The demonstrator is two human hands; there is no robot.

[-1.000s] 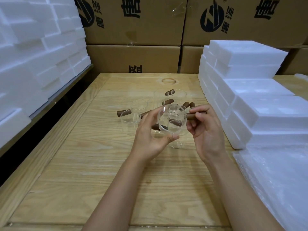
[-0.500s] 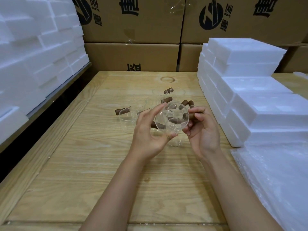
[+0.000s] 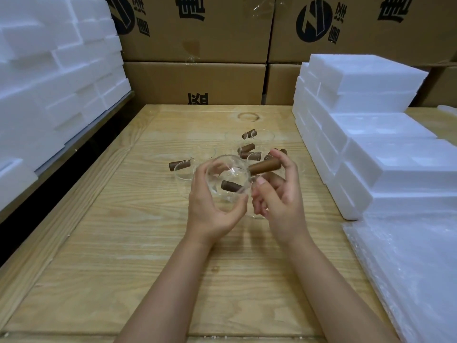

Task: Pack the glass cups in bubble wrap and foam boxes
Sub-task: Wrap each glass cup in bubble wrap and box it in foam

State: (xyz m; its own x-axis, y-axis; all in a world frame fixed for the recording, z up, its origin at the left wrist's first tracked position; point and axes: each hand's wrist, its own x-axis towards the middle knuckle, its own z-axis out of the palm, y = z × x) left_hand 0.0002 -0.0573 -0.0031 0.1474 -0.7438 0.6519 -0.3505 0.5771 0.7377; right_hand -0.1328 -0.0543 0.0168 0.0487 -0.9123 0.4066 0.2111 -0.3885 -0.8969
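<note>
Now one glass cup (image 3: 228,180) is up off the desk (image 3: 118,243), held between both hands. The left hand (image 3: 210,211) has its fingers (image 3: 201,174) curled round the clear bowl, thumb under the near side. The right hand (image 3: 282,204) pinches the cup's brown handle (image 3: 263,166) loosely between forefinger and thumb, its other fingers half-curled below. The rest of the cups (image 3: 249,144) stand bunched on the desk just beyond the fingers, handles pointing all ways. The foam boxes (image 3: 371,149) are stacked to the right of the right fingers, and the bubble wrap (image 3: 408,273) lies flat right of them and nearer the person, untouched. Step looks like pick-and-check of a single cup, with wrapping not yet started. Next move probably needs the cup carried right onto the wrap, so one hand must take the full weight. Glass is slick; grip by the handle seems safest.
</note>
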